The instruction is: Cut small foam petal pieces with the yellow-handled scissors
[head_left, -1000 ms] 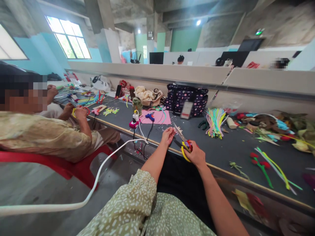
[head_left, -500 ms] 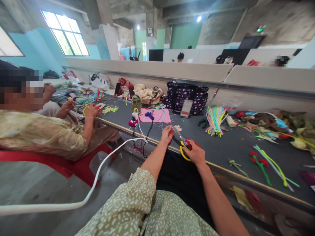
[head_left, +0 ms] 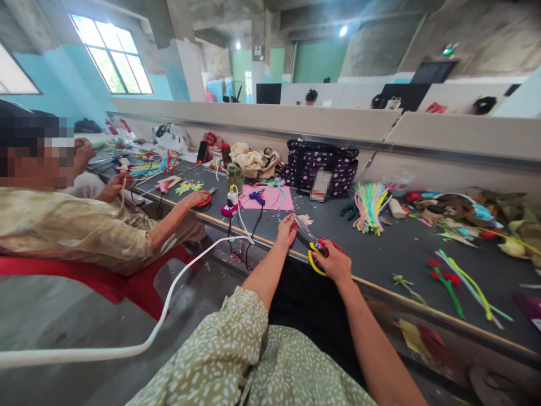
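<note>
My right hand [head_left: 337,260] is closed round the handles of a pair of scissors [head_left: 318,252] with red and yellow grips. The blades point up and left, over the table's front edge, and their tips come close to the fingers of my left hand [head_left: 288,230]. Those left fingers are pinched together at the blade tips; whatever they hold is too small to make out. Pale scraps [head_left: 307,219] lie on the dark table [head_left: 325,226] just beyond the blades.
Ahead lies a pink sheet [head_left: 276,198] with a blue glue gun [head_left: 256,197]. A magenta power strip [head_left: 229,210] feeds a white cable [head_left: 186,270] across my left. Pipe cleaners [head_left: 369,207] stand bundled at right, near a dark patterned bag [head_left: 321,163]. A co-worker [head_left: 71,225] sits at left.
My hands and the scissors stay almost in place. At left, the co-worker's hand has moved right along the table with red-handled scissors, now low at the table edge.
</note>
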`<state>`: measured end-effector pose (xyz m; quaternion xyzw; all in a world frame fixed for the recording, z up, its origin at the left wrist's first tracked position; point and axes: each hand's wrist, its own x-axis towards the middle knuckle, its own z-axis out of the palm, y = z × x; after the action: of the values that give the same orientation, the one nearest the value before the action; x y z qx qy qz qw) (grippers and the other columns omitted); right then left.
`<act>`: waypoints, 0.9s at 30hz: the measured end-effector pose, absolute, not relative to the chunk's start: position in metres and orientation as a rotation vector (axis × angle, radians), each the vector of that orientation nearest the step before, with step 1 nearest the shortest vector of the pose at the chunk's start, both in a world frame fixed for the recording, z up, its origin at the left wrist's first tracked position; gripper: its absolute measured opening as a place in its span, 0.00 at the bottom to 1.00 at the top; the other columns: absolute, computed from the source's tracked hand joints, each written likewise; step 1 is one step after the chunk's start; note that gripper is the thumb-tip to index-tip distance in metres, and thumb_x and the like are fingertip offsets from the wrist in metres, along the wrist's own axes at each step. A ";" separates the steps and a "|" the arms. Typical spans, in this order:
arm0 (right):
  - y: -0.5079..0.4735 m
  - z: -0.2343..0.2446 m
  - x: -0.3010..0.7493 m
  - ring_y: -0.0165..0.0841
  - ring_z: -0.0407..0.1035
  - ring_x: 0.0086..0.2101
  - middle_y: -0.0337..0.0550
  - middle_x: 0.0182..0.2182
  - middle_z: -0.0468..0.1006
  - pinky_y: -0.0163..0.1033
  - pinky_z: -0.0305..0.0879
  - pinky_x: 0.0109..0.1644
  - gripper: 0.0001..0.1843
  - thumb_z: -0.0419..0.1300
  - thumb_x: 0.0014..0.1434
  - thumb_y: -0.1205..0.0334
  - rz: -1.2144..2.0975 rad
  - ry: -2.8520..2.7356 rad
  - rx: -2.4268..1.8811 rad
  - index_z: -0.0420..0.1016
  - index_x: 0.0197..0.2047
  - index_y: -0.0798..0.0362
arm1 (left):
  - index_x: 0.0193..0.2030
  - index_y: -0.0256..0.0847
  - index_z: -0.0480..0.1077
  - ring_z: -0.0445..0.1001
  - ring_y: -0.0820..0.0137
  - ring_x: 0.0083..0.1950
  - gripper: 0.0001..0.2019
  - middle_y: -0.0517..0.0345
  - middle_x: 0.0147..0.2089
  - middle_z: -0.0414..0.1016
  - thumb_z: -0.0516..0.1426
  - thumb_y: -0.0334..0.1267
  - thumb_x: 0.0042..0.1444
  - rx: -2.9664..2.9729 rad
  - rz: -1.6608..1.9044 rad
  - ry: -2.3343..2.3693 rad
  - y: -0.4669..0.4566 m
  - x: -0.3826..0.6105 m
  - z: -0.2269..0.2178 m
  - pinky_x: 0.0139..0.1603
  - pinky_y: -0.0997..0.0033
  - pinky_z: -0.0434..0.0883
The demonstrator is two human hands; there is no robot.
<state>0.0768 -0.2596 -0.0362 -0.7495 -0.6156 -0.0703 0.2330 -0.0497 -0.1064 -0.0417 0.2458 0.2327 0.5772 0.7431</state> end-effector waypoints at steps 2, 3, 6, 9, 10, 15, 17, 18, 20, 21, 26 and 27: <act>-0.260 -0.036 0.077 0.38 0.71 0.37 0.41 0.41 0.78 0.38 0.61 0.36 0.29 0.54 0.52 0.39 -0.191 -1.685 -2.065 0.66 0.54 0.44 | 0.36 0.39 0.69 0.74 0.67 0.43 0.06 0.51 0.37 0.75 0.59 0.33 0.49 0.549 1.264 0.505 -0.106 -0.050 -0.042 0.53 0.61 0.66; -0.260 -0.035 0.076 0.38 0.71 0.37 0.41 0.41 0.77 0.38 0.61 0.36 0.29 0.54 0.52 0.39 -0.185 -1.685 -2.068 0.66 0.54 0.44 | 0.37 0.39 0.69 0.74 0.67 0.42 0.06 0.51 0.37 0.75 0.58 0.33 0.50 0.555 1.264 0.507 -0.106 -0.050 -0.043 0.54 0.60 0.66; -0.260 -0.036 0.076 0.37 0.71 0.38 0.41 0.43 0.77 0.38 0.62 0.37 0.29 0.54 0.53 0.40 -0.176 -1.688 -2.071 0.66 0.55 0.44 | 0.37 0.40 0.69 0.75 0.67 0.42 0.06 0.51 0.37 0.75 0.58 0.34 0.50 0.581 1.269 0.523 -0.106 -0.050 -0.043 0.53 0.59 0.67; -0.259 -0.037 0.076 0.38 0.71 0.38 0.40 0.43 0.77 0.38 0.62 0.37 0.29 0.54 0.53 0.39 -0.183 -1.681 -2.065 0.65 0.55 0.43 | 0.37 0.40 0.69 0.75 0.67 0.41 0.07 0.51 0.37 0.75 0.58 0.34 0.49 0.594 1.275 0.530 -0.106 -0.050 -0.043 0.53 0.59 0.67; -0.259 -0.037 0.076 0.38 0.71 0.38 0.39 0.43 0.77 0.38 0.62 0.37 0.29 0.54 0.53 0.39 -0.184 -1.677 -2.065 0.65 0.54 0.43 | 0.36 0.40 0.69 0.75 0.67 0.41 0.07 0.51 0.37 0.75 0.58 0.34 0.49 0.589 1.276 0.528 -0.106 -0.050 -0.043 0.53 0.59 0.67; -0.260 -0.035 0.075 0.37 0.71 0.38 0.41 0.42 0.77 0.38 0.62 0.37 0.30 0.54 0.53 0.39 -0.157 -1.679 -2.081 0.66 0.55 0.44 | 0.36 0.40 0.69 0.74 0.69 0.38 0.06 0.53 0.34 0.74 0.58 0.31 0.49 0.537 1.278 0.506 -0.107 -0.050 -0.041 0.51 0.62 0.68; -0.260 -0.035 0.075 0.38 0.71 0.39 0.41 0.43 0.77 0.39 0.62 0.37 0.30 0.54 0.52 0.40 -0.147 -1.681 -2.079 0.66 0.55 0.44 | 0.35 0.40 0.69 0.74 0.69 0.38 0.06 0.53 0.34 0.74 0.58 0.30 0.49 0.515 1.277 0.492 -0.108 -0.050 -0.039 0.51 0.63 0.67; -0.260 -0.035 0.076 0.38 0.71 0.39 0.41 0.43 0.77 0.39 0.62 0.38 0.29 0.54 0.53 0.40 -0.148 -1.679 -2.075 0.65 0.55 0.44 | 0.35 0.40 0.69 0.74 0.69 0.38 0.06 0.53 0.34 0.74 0.58 0.30 0.49 0.508 1.276 0.485 -0.108 -0.050 -0.039 0.51 0.63 0.67; -0.260 -0.036 0.076 0.38 0.71 0.39 0.41 0.44 0.77 0.39 0.62 0.38 0.29 0.54 0.53 0.40 -0.153 -1.678 -2.068 0.65 0.55 0.44 | 0.34 0.40 0.69 0.74 0.69 0.38 0.06 0.54 0.34 0.74 0.58 0.29 0.49 0.502 1.272 0.486 -0.109 -0.050 -0.037 0.51 0.63 0.67; -0.260 -0.036 0.076 0.38 0.71 0.39 0.41 0.44 0.76 0.39 0.62 0.38 0.29 0.54 0.53 0.40 -0.158 -1.680 -2.064 0.65 0.56 0.44 | 0.34 0.40 0.69 0.74 0.69 0.38 0.06 0.54 0.34 0.74 0.58 0.29 0.49 0.502 1.271 0.493 -0.110 -0.050 -0.037 0.51 0.62 0.67; -0.258 -0.040 0.078 0.37 0.71 0.39 0.41 0.44 0.77 0.38 0.62 0.38 0.30 0.53 0.54 0.40 -0.175 -1.687 -2.062 0.65 0.56 0.44 | 0.34 0.40 0.69 0.74 0.68 0.41 0.05 0.52 0.34 0.74 0.58 0.30 0.48 0.505 1.269 0.539 -0.111 -0.051 -0.034 0.52 0.62 0.66; -0.258 -0.040 0.079 0.37 0.71 0.39 0.41 0.44 0.77 0.38 0.62 0.37 0.29 0.53 0.54 0.40 -0.175 -1.686 -2.065 0.65 0.55 0.44 | 0.34 0.40 0.69 0.74 0.68 0.42 0.05 0.52 0.34 0.73 0.59 0.30 0.48 0.506 1.268 0.541 -0.111 -0.051 -0.034 0.52 0.61 0.66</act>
<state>0.0790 -0.2578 -0.0402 -0.7516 -0.6138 -0.0636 0.2329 -0.0507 -0.1114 -0.0340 0.2307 0.2468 0.5784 0.7425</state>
